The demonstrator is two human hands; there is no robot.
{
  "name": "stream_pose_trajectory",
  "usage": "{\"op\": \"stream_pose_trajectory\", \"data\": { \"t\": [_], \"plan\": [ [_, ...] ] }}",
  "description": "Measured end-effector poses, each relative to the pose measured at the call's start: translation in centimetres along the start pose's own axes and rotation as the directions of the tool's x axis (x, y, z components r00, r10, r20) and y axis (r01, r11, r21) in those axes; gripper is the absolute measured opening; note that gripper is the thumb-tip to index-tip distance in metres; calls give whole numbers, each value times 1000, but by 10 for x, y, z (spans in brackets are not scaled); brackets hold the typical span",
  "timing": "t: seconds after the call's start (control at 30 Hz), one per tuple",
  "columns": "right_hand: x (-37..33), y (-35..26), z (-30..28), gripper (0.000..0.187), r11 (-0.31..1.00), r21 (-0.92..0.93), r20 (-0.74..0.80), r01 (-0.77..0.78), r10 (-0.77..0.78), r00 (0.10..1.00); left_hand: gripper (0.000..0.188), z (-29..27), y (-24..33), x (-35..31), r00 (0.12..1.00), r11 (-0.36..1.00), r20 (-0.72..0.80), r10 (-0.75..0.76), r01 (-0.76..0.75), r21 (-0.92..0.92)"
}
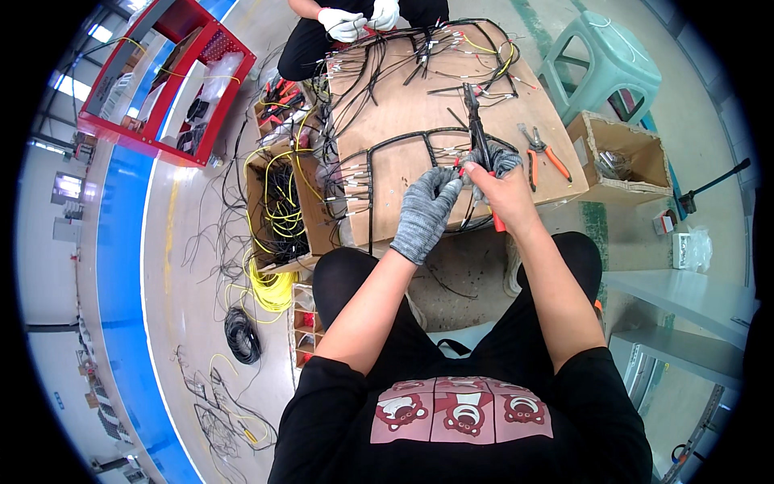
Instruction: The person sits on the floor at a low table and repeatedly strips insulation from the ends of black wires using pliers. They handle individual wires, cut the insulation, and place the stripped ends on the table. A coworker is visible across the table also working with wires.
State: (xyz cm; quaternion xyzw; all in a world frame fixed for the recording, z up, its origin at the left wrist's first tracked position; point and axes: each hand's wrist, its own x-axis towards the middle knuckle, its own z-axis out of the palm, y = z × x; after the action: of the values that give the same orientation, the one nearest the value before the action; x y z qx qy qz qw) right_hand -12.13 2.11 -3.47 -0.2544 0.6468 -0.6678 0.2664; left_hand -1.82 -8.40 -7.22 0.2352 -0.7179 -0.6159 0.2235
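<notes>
My left hand (pixel 427 206), in a grey knit glove, pinches a thin wire end near a small red piece (pixel 463 168) above the front of the wooden board (pixel 407 211). Beside it, my right hand (pixel 506 189) closes on a crimping plier (pixel 474 113) with a black head pointing away from me and a red handle end below. Grey fabric shows at the right hand's fingers; its thumb and back look bare. Under the hands runs a black wire harness (pixel 395 142) with white-tagged ends. Orange-handled cutters (pixel 550 157) lie right of my hands. My fingers partly hide the wire's tip.
Across the board, a person's white-gloved hands (pixel 343 24) hold wires of another harness. Cardboard boxes of cable (pixel 318 234) stand left, a yellow coil (pixel 274 292) below them. A green stool (pixel 605 64) and an open carton (pixel 637 181) stand right. A red rack (pixel 205 105) is far left.
</notes>
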Motion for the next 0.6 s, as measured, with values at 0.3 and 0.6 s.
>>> {"op": "stream_pose_trajectory", "data": {
  "t": [0.3, 0.6],
  "plan": [
    [3, -6, -7, 10, 996, -71, 92, 48, -41, 995, 14, -4, 9, -2, 998, 999, 56, -19, 17, 34],
    [0, -2, -5, 10, 995, -80, 82, 55, -48, 995, 13, -2, 12, -4, 997, 995, 50, -56, 60, -83]
  ]
}}
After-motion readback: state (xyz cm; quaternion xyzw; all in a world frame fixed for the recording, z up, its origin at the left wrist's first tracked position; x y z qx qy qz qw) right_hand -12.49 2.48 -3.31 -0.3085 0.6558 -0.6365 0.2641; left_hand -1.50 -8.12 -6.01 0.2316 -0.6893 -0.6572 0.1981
